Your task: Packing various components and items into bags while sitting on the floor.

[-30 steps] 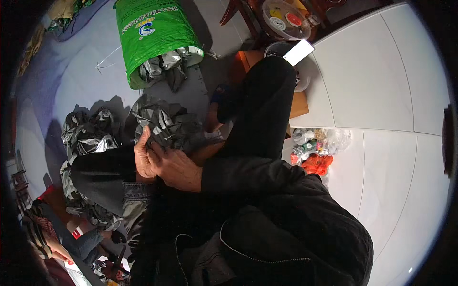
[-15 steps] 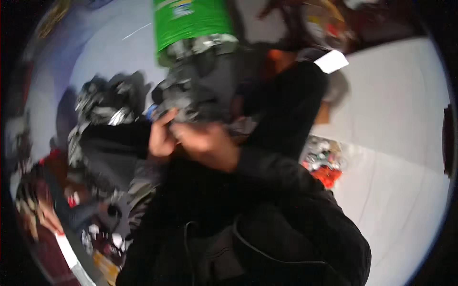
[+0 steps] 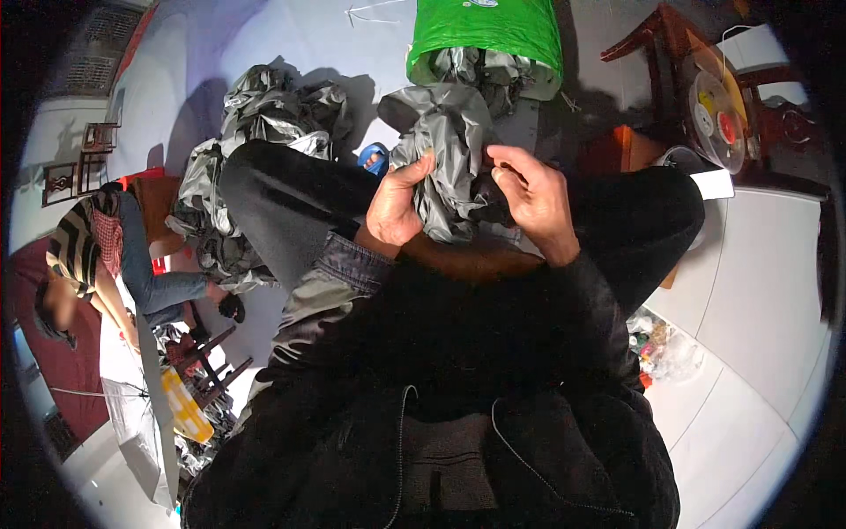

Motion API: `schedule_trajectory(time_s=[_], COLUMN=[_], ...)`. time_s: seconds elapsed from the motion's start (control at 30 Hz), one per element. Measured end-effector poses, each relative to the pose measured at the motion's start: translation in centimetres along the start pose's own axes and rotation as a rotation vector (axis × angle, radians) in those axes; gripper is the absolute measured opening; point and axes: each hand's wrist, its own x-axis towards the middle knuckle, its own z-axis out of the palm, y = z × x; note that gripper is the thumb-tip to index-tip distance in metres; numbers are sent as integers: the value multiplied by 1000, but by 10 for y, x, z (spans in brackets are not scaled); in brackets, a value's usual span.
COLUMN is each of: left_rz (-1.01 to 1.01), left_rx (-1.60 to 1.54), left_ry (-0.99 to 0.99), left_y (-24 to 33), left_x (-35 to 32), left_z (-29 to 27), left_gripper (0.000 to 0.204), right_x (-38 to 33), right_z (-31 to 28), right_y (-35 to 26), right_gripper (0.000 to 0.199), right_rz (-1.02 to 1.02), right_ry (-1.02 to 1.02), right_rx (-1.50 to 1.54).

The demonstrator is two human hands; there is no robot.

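A crumpled piece of shiny, thin grey material (image 3: 445, 150) hangs between my hands, above my crossed legs. My left hand (image 3: 395, 204) grips its left side, thumb on top. On the other side my right hand (image 3: 536, 196) has its thumb and fingers apart and bent, close to the dark lower edge of the piece; I see nothing held in it. Just beyond, a bright green bag (image 3: 485, 31) lies with its mouth toward me, more of the same grey material (image 3: 502, 75) spilling out. A larger heap of the grey material (image 3: 273, 115) rests at the left, behind my left knee.
A blue slipper (image 3: 374, 159) shows by my left leg. Wooden furniture (image 3: 656, 48) and a round transparent container (image 3: 718, 119) stand far right. Small items in clear plastic (image 3: 665, 348) lie on the right floor. At left, another person (image 3: 84, 247) leans over a white surface; a dark stool (image 3: 211, 366) is nearby.
The view has swung and sharpened, putting the bag and heap farther right. My hands, close together before, are now apart, the left gripping the grey piece and the right opened beside it.
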Motion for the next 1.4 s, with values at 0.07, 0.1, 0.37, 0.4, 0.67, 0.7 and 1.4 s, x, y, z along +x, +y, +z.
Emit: schedule_trajectory(time_s=[0.07,0.1,0.37,0.4,0.67,0.7,1.4], left_rz=[2,1,-80,-83,50,115,107], left_rx=[-9,-11,-64,-63,148,264,798], left_ry=[-11,-7,-73,-81,19,54,64], left_y=[1,1,-2,-3,-5,-2,-21], left_x=[1,0,-1,0,-3,-1,-12], left_z=[1,2,-2,-5,19,21,20], left_gripper=[40,40,33,33,34,35,28], right_x=[1,1,-5,-3,3,4,0], right_z=[3,6,19,22,4,0,0], right_y=[1,5,11,11,28,28,42], right_gripper=[25,26,27,25,12,10,5], right_rz=[10,36,13,-21,32,24,43], right_ry=[-29,-9,-155,-164,128,229,412], right_rx=[-38,-46,86,118,329,379,-93])
